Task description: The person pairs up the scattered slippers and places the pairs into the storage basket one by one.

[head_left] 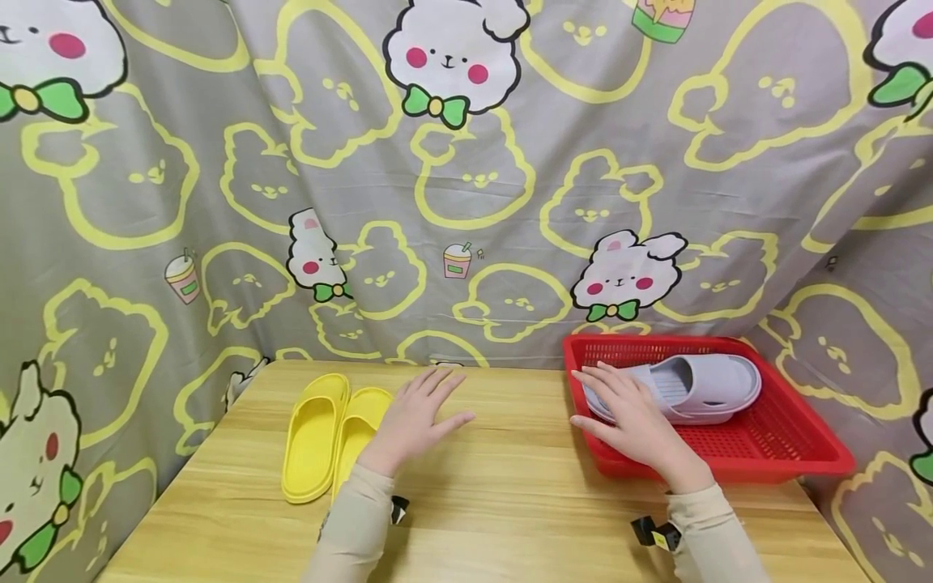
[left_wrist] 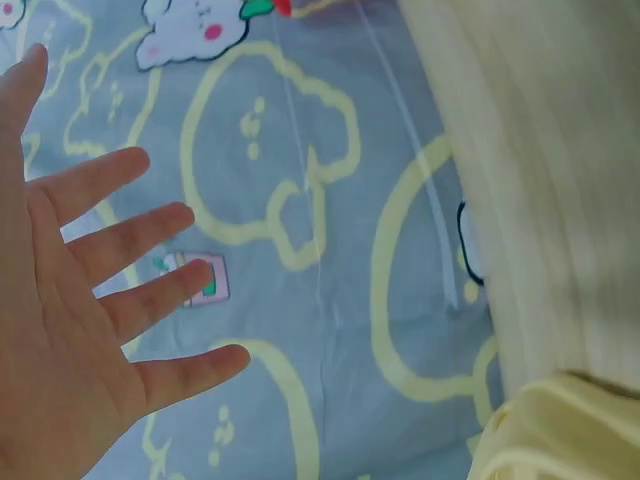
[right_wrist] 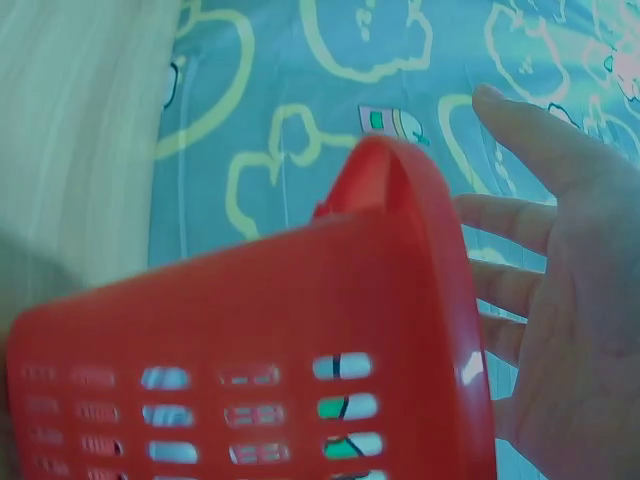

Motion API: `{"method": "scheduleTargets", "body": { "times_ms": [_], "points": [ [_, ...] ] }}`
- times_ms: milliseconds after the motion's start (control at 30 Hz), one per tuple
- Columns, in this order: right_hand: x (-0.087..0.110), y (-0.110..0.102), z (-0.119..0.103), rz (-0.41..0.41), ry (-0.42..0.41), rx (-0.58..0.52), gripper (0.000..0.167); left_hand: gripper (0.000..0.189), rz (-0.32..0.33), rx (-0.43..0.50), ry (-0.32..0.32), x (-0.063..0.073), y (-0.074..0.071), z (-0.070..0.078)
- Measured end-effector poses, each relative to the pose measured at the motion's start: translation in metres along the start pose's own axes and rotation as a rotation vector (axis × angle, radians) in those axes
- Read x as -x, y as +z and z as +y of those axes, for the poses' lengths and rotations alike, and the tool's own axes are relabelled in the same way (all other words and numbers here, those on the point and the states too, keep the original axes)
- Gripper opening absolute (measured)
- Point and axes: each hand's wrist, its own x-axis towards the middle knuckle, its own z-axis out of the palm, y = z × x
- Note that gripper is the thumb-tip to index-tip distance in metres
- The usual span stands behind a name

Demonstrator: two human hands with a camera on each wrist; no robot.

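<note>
A pair of yellow slippers (head_left: pixel 312 453) lies side by side at the left of the table. My left hand (head_left: pixel 410 423) hovers beside them with fingers spread, partly covering the right slipper in the head view. In the left wrist view its palm is bare, and a yellow slipper edge (left_wrist: pixel 560 430) shows at the lower right corner. At the right, a red plastic basket (head_left: pixel 729 470) holds light grey slippers (head_left: pixel 717 385). My right hand (head_left: pixel 641 425), fingers extended and holding nothing, is over the basket's left rim and hides the slippers' left part.
A wood-grain table (head_left: pixel 510 486) spreads beneath both hands. A grey curtain (head_left: pixel 496 219) with cartoon rabbits hangs right behind its back edge and along both sides. Small black devices (head_left: pixel 654 533) sit under the wrists. The basket's right corner reaches the table's right edge.
</note>
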Motion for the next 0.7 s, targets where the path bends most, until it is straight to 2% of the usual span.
{"method": "scheduleTargets", "body": {
  "times_ms": [200, 700],
  "points": [
    [-0.001, 0.005, -0.010, 0.004, -0.056, 0.014, 0.071, 0.064, 0.058, 0.011, 0.004, 0.002, -0.008, -0.008],
    [-0.004, 0.019, -0.029, 0.019, -0.159, 0.015, 0.070, 0.063, 0.087, 0.053, -0.095, 0.010, -0.025, -0.029]
  ]
}}
